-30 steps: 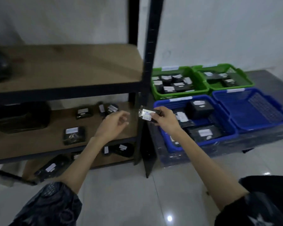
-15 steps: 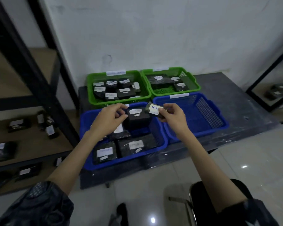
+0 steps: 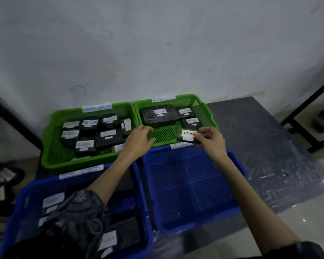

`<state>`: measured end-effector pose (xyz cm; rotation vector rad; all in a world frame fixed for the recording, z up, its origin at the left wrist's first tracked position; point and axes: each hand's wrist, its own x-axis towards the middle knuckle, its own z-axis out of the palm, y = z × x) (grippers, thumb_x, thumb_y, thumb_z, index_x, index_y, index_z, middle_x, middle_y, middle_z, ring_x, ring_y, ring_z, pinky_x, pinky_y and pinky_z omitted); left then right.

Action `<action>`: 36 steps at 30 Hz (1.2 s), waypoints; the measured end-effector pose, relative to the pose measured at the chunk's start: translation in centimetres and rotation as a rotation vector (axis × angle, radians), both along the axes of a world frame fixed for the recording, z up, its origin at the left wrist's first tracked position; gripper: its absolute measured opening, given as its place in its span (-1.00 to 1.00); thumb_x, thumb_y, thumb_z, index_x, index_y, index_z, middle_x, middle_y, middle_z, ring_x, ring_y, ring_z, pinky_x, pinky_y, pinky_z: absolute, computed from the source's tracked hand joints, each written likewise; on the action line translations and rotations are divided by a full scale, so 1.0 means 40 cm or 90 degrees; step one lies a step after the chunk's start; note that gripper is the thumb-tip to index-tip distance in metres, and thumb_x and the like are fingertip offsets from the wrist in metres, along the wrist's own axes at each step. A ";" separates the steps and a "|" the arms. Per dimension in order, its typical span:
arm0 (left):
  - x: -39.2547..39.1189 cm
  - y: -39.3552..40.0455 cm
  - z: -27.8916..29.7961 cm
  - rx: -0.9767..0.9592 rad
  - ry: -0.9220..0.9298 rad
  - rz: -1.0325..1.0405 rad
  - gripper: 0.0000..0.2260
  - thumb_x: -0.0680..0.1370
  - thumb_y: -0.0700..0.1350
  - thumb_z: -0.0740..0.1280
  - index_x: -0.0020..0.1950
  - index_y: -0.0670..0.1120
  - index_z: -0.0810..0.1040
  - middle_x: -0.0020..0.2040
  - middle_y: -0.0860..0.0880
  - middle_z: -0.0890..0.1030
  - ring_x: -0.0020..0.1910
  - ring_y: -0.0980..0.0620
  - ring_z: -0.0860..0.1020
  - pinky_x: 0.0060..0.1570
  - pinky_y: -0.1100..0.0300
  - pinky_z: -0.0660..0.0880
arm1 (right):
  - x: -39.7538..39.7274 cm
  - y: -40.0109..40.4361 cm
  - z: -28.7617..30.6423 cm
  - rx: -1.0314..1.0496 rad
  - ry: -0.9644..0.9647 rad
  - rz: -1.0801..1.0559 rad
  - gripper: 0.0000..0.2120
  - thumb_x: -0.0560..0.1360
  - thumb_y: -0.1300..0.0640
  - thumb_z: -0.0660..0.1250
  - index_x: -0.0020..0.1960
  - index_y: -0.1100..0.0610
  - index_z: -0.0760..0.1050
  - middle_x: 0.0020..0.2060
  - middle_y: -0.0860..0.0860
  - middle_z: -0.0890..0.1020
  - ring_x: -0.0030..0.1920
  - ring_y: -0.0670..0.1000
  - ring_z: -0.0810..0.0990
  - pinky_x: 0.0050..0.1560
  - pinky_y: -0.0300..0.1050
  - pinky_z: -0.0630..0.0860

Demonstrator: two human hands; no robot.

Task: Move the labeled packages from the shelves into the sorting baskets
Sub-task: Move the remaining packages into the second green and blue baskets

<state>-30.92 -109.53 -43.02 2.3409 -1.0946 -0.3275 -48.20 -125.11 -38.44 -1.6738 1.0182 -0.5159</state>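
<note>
My right hand (image 3: 212, 141) pinches a small black package with a white RETURN label (image 3: 187, 135) over the front edge of the right green basket (image 3: 207, 112). That basket holds a few labeled black packages (image 3: 158, 114). My left hand (image 3: 138, 140) hovers with relaxed fingers and holds nothing, over the gap between the two green baskets. The left green basket (image 3: 51, 146) holds several labeled packages. The near right blue basket (image 3: 187, 186) has nothing in it; the near left blue basket (image 3: 26, 195) holds packages partly hidden by my left sleeve.
All the baskets sit on a dark platform (image 3: 266, 139) wrapped in shiny plastic, against a white wall. A black shelf frame (image 3: 307, 107) with dark packages stands at the right. More dark items lie on the floor at the left (image 3: 6, 176).
I turned from the shelf to the baskets and moved closer. Both hands travelled forward from over the blue baskets to the green ones, my right hand carrying the labeled package.
</note>
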 end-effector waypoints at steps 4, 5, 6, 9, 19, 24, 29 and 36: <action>0.044 -0.072 -0.044 0.026 0.014 0.069 -0.59 0.57 -0.05 0.30 0.38 -0.15 0.38 0.31 -0.12 0.39 0.27 -0.09 0.42 0.25 0.04 0.38 | 0.089 -0.113 -0.058 0.044 0.017 0.029 -0.83 0.52 0.22 0.34 0.07 0.22 0.42 0.05 0.18 0.56 -0.01 0.12 0.61 0.00 -0.01 0.60; 0.055 -0.081 -0.058 0.023 0.018 0.093 -0.58 0.57 -0.06 0.30 0.38 -0.17 0.37 0.32 -0.14 0.38 0.24 -0.09 0.44 0.23 0.05 0.39 | 0.115 -0.134 -0.077 0.056 0.026 0.046 -0.86 0.52 0.23 0.33 0.04 0.20 0.41 0.06 0.19 0.56 0.01 0.14 0.61 0.03 0.03 0.60; 0.067 -0.090 -0.070 0.016 0.021 0.118 -0.57 0.57 -0.06 0.31 0.39 -0.18 0.36 0.31 -0.15 0.37 0.22 -0.10 0.46 0.21 0.07 0.39 | 0.144 -0.152 -0.096 0.066 0.039 0.063 -0.87 0.52 0.24 0.33 0.03 0.19 0.40 0.06 0.18 0.56 0.01 0.14 0.61 0.04 0.04 0.60; 0.092 -0.111 -0.102 0.005 0.022 0.192 -0.54 0.56 -0.06 0.32 0.40 -0.19 0.33 0.31 -0.16 0.34 0.24 -0.12 0.42 0.19 0.08 0.39 | 0.230 -0.190 -0.151 0.106 0.068 0.110 -0.83 0.52 0.24 0.33 0.05 0.18 0.36 0.04 0.16 0.53 -0.03 0.09 0.59 0.02 -0.01 0.59; 0.104 -0.146 -0.201 -0.036 0.012 0.328 -0.44 0.59 -0.06 0.25 0.53 -0.08 0.12 0.33 -0.20 0.27 0.20 -0.14 0.38 0.13 0.03 0.44 | 0.442 -0.207 -0.337 0.165 0.245 0.216 -0.82 0.50 0.23 0.36 0.02 0.16 0.37 0.10 0.17 0.52 0.06 0.14 0.59 0.09 0.08 0.58; 0.091 -0.152 -0.225 -0.024 -0.028 0.338 -0.43 0.59 -0.07 0.24 0.54 -0.08 0.09 0.34 -0.21 0.26 0.18 -0.14 0.38 0.02 0.05 0.45 | 0.488 -0.175 -0.390 0.200 0.232 0.149 -0.83 0.48 0.18 0.39 -0.05 0.15 0.40 0.06 0.15 0.57 0.09 0.14 0.58 0.13 0.09 0.54; 0.093 -0.152 -0.224 -0.024 -0.016 0.345 -0.43 0.58 -0.07 0.25 0.54 -0.07 0.11 0.34 -0.19 0.25 0.19 -0.13 0.38 0.02 -0.01 0.50 | 0.505 -0.155 -0.398 0.219 0.218 0.088 -0.78 0.43 0.15 0.45 -0.02 0.16 0.46 0.05 0.14 0.59 0.07 0.14 0.58 0.14 0.09 0.54; 0.093 -0.153 -0.222 -0.004 -0.011 0.350 -0.43 0.59 -0.05 0.23 0.55 -0.06 0.08 0.34 -0.19 0.25 0.18 -0.14 0.38 -0.01 0.01 0.49 | 0.490 -0.148 -0.386 0.200 0.209 0.134 -0.83 0.44 0.22 0.43 0.00 0.18 0.52 0.05 0.14 0.60 0.06 0.11 0.59 0.15 0.01 0.54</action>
